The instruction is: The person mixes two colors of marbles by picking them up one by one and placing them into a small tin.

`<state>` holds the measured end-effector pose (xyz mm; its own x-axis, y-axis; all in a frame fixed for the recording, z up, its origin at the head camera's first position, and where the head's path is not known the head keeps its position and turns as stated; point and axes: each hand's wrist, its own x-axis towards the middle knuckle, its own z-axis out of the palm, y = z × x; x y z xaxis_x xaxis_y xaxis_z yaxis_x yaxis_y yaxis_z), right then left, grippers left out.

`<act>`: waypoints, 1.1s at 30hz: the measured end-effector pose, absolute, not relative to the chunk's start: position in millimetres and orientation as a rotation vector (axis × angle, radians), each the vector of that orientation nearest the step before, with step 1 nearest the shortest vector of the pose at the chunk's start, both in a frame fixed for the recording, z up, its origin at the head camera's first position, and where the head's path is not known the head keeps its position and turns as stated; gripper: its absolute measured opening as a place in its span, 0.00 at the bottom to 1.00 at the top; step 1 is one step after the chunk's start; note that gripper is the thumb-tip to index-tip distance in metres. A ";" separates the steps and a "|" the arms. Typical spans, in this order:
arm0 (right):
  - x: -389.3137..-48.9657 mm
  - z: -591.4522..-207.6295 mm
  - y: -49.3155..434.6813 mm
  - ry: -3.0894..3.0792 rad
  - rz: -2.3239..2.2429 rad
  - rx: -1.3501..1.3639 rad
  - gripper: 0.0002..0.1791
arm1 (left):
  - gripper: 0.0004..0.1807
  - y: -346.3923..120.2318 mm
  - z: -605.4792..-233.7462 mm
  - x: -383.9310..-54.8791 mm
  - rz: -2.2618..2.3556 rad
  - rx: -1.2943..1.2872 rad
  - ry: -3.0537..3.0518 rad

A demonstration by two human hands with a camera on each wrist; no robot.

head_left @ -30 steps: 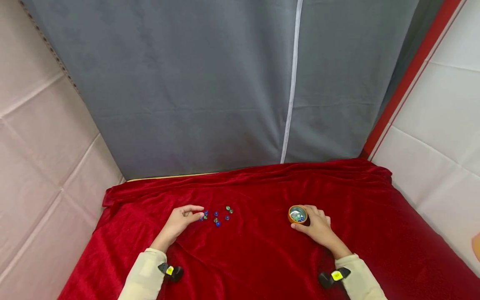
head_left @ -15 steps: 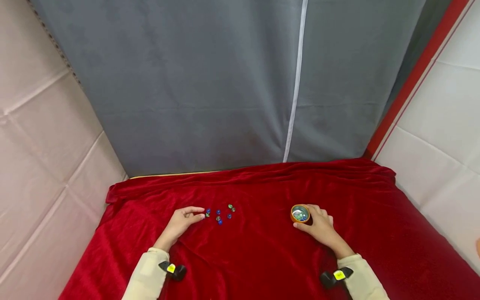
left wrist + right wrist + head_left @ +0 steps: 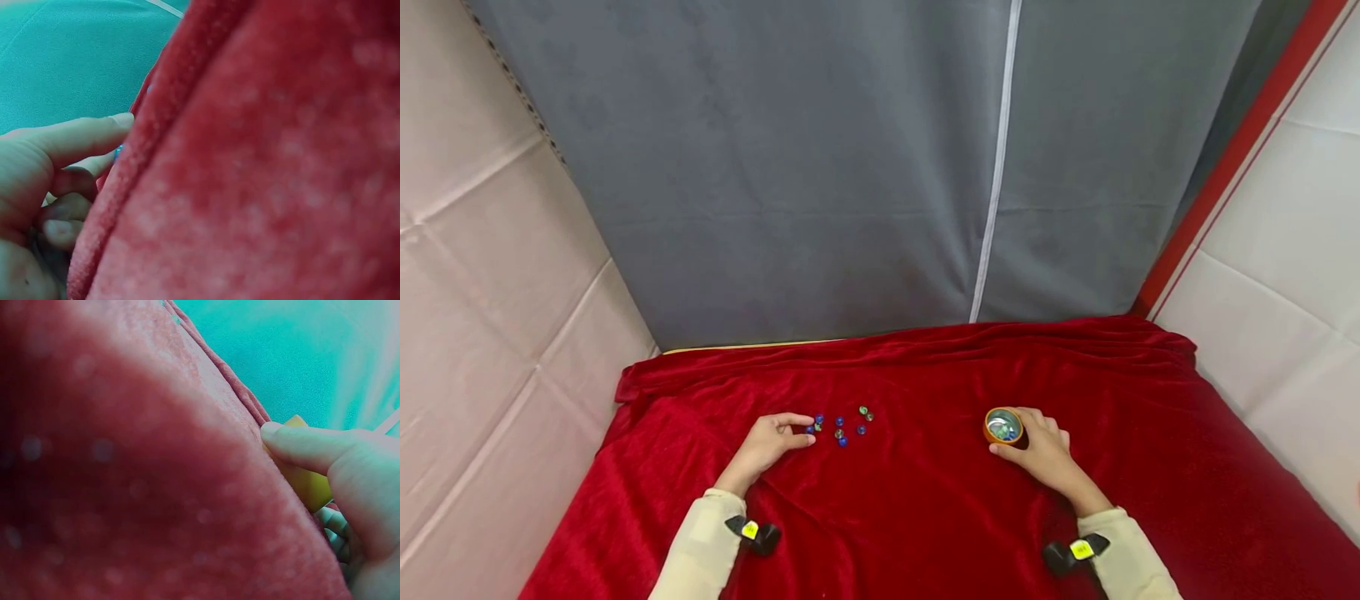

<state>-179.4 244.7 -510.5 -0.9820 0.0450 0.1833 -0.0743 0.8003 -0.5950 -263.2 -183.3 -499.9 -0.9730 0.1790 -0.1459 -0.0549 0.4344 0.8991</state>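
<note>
On the red velvet cloth (image 3: pixel 910 500), my left hand (image 3: pixel 767 444) reaches to a loose group of small glass marbles. Its index finger and thumb stand apart, with a blue marble (image 3: pixel 810 430) between their tips. A speck of blue (image 3: pixel 119 151) shows by the fingers in the left wrist view, and cloth hides the rest. Beside that marble lie another blue marble (image 3: pixel 819 418) and a green one (image 3: pixel 817 427). At the right, my right hand (image 3: pixel 1043 452) grips a small round orange cup (image 3: pixel 987 431) with a shiny inside. Several blue and green marbles (image 3: pixel 1004 432) lie in it.
More marbles, among them a blue one (image 3: pixel 842 442) and a green one (image 3: pixel 863 410), are scattered just right of the left hand. A grey curtain (image 3: pixel 790 183) rises behind the cloth's far edge. Pale panels (image 3: pixel 497 267) flank both sides.
The left hand's finger and thumb have shifted slightly, and the blue marble near the thumb now shows between the tips. The right hand keeps its grip on the cup. The whole view has drifted a little.
</note>
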 end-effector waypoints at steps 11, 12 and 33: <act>-179.9 -510.9 245.4 -2.797 0.941 0.035 0.37 | 0.18 -179.7 -500.3 -266.8 1.587 0.058 2.471; -180.2 -511.3 245.6 -2.797 0.941 0.037 0.37 | 0.18 -179.4 -500.5 -267.2 1.590 0.054 2.471; -180.8 -511.7 244.9 -2.812 0.954 0.027 0.37 | 0.15 -176.6 -502.7 -269.7 1.567 -0.009 2.522</act>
<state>-180.8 244.9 -511.7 -0.9850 0.0382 0.1681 -0.0720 0.7948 -0.6026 -269.7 -176.6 -502.7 -0.9851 0.0858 -0.1493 -0.0959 0.4472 0.8893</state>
